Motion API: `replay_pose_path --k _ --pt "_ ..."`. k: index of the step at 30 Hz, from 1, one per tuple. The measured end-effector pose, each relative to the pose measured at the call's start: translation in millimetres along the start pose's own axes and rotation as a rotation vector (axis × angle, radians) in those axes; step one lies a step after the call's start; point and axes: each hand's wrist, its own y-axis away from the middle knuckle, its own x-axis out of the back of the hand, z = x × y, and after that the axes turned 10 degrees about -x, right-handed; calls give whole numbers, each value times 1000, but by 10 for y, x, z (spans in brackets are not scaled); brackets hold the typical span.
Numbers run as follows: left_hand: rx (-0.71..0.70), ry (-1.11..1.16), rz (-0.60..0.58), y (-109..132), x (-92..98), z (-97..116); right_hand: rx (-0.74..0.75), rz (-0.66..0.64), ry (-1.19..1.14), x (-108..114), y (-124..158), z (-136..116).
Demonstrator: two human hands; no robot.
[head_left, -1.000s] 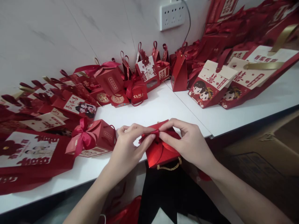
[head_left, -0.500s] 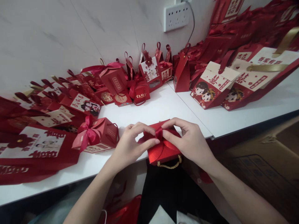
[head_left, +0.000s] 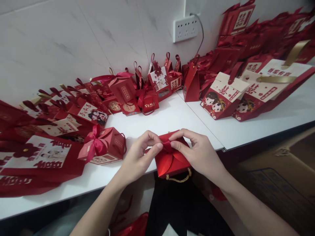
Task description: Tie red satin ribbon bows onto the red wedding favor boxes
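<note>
A red gift box point(head_left: 171, 165) with petal-shaped top flaps and a twisted gold cord handle point(head_left: 180, 178) sits at the table's front edge, partly over it. On its top is a dark red satin ribbon point(head_left: 167, 146) formed into a bow or knot. My left hand point(head_left: 144, 152) pinches the ribbon's left side between thumb and forefinger. From the right, my right hand point(head_left: 194, 149) pinches the other side of the ribbon, its fingers resting over the box top. Parts of the ribbon and box are hidden behind my fingers.
Beside my left hand stands a red box with a pink bow point(head_left: 102, 146). Many red gift bags crowd the left, and cream-and-red gift bags point(head_left: 225, 95) stand at right. A power strip point(head_left: 185, 29) hangs on the wall. A cardboard box point(head_left: 283, 170) lies below right.
The view has tilted, so the scene sits lower in the picture. My fingers have shifted slightly on the ribbon, and the petal flaps show more. Both hands still pinch it.
</note>
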Motion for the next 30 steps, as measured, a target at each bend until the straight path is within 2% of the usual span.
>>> replay_pose_path --k 3,6,11,15,19,22,26,28,30 --pt "48 163 -17 -17 -32 1 27 -5 33 -7 -13 0" --pt "50 223 -23 -31 -44 -5 53 0 89 10 -17 11" --pt "58 236 16 -14 -22 -33 296 152 281 139 84 2" --pt "68 212 7 -2 -3 -45 324 85 458 177 170 -29" --pt "41 182 -12 11 3 -40 308 53 485 112 162 -22" --pt "-63 10 -2 63 -1 2 318 48 481 103 143 -18" --pt "-219 -471 104 200 -37 110 316 9 544 180 147 -44" --pt "-223 -604 142 276 -70 150 347 -28 602 235 158 -70" --pt "-194 -630 151 338 -105 159 388 -68 671 289 167 -98"
